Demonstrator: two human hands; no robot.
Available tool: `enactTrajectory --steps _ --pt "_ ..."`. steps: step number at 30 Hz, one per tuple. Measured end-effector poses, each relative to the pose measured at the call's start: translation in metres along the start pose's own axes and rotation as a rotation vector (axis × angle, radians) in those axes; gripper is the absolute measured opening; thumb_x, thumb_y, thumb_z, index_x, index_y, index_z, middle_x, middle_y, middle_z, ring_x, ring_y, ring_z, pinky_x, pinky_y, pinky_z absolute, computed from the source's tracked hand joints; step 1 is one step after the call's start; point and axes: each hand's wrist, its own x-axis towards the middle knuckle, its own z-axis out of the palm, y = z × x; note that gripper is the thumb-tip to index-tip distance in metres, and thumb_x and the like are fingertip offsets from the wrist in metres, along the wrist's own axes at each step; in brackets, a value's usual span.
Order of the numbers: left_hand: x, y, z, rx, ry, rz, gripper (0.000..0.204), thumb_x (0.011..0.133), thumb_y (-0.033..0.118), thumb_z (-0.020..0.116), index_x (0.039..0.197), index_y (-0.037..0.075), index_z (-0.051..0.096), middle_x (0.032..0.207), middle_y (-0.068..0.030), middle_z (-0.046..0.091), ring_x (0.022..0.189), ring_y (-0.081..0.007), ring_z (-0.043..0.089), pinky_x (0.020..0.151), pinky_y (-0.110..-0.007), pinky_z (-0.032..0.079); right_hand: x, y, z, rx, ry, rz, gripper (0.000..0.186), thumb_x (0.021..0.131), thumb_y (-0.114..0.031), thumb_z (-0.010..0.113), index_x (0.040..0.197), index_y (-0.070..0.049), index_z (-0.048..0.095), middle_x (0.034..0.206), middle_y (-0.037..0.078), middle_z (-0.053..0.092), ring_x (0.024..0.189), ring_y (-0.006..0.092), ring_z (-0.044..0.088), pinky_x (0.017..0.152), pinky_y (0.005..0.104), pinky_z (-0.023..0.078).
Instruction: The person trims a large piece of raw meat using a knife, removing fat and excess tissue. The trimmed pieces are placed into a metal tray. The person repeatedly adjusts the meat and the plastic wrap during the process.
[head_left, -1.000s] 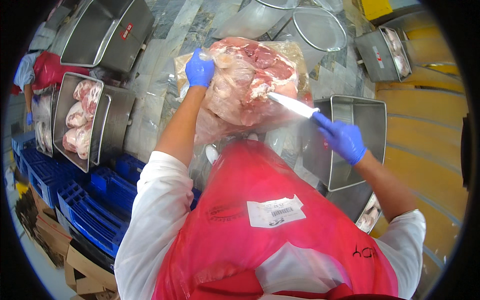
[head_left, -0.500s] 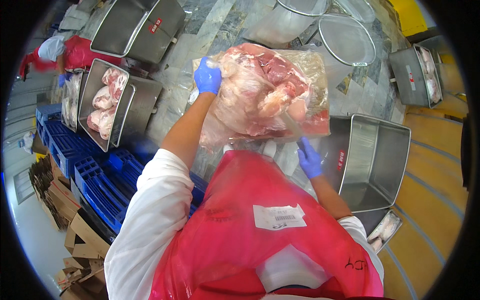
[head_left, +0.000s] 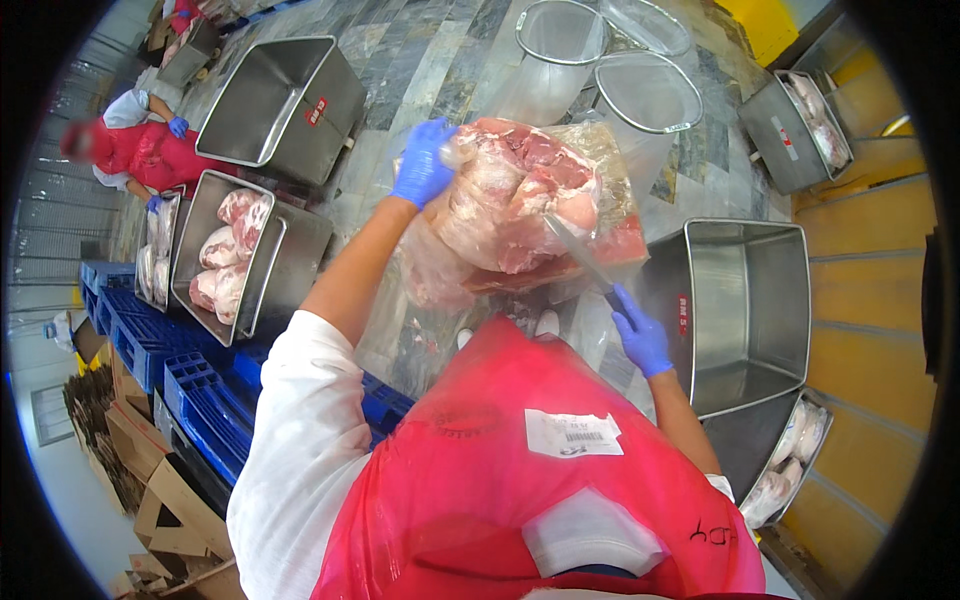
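Observation:
A large raw cut of meat point(head_left: 510, 215), pink with white fat, lies on a plastic-covered block point(head_left: 622, 165) in front of me. My left hand point(head_left: 425, 163), in a blue glove, is closed on the fatty upper-left edge of the meat. In my blue-gloved right hand point(head_left: 642, 332) is a knife point(head_left: 580, 250), gripped by its dark handle. Its blade slants up and left, with the tip at the meat's right side. Clear plastic film point(head_left: 430, 265) hangs below the meat on the left.
Right of the block stands a deep steel bin point(head_left: 750, 310). Two steel bins are at the left, one holding several meat pieces point(head_left: 222, 250). Hoops with clear bags point(head_left: 650, 92) stand beyond. Blue pallets point(head_left: 200, 390) lie left; a co-worker point(head_left: 150, 145) in red bends at far left.
The whole view has shifted. My right hand has drawn slightly away from the meat, and more of the blade shows. My left hand keeps its hold on the meat's edge.

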Motion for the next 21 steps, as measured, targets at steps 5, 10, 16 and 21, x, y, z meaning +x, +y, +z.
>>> enactTrajectory --steps 5,10,16,21 --pt "-0.005 0.059 0.060 0.050 -0.129 0.185 0.048 0.080 0.037 0.072 0.117 0.010 0.062 0.118 -0.0185 0.063 0.116 -0.0359 0.057 0.101 -0.052 0.041 -0.028 0.006 -0.020 -0.159 0.260 -0.136 0.055 0.094 -0.023 0.065 0.146 -0.021 0.049 0.109 0.019 0.070 0.093 0.0357 0.069 0.080 0.0418 0.054" --pt "-0.008 0.076 0.055 0.245 -0.277 -0.005 0.053 0.075 0.034 0.071 0.123 0.013 0.061 0.119 -0.0176 0.060 0.116 -0.0367 0.055 0.099 -0.057 0.038 -0.021 0.062 0.022 0.069 0.413 0.167 0.046 0.096 -0.017 0.061 0.139 -0.003 0.053 0.125 0.024 0.064 0.110 0.0288 0.065 0.093 0.0386 0.050" --pt "-0.018 0.077 0.062 0.239 -0.349 -0.146 0.047 0.081 0.028 0.066 0.125 0.015 0.060 0.123 -0.0152 0.057 0.120 -0.0345 0.053 0.102 -0.055 0.037 0.104 0.074 0.076 -0.045 0.193 0.279 0.057 0.092 -0.024 0.063 0.141 -0.001 0.044 0.126 0.028 0.061 0.114 0.0450 0.060 0.097 0.0494 0.047" --pt "-0.012 0.080 0.066 0.313 -0.376 -0.246 0.050 0.083 0.026 0.065 0.131 0.015 0.058 0.130 -0.0151 0.054 0.125 -0.0342 0.050 0.103 -0.056 0.037 0.180 0.099 0.086 -0.207 0.108 0.147 0.056 0.093 -0.031 0.060 0.134 0.005 0.049 0.130 0.032 0.054 0.119 0.0470 0.053 0.100 0.0486 0.043"
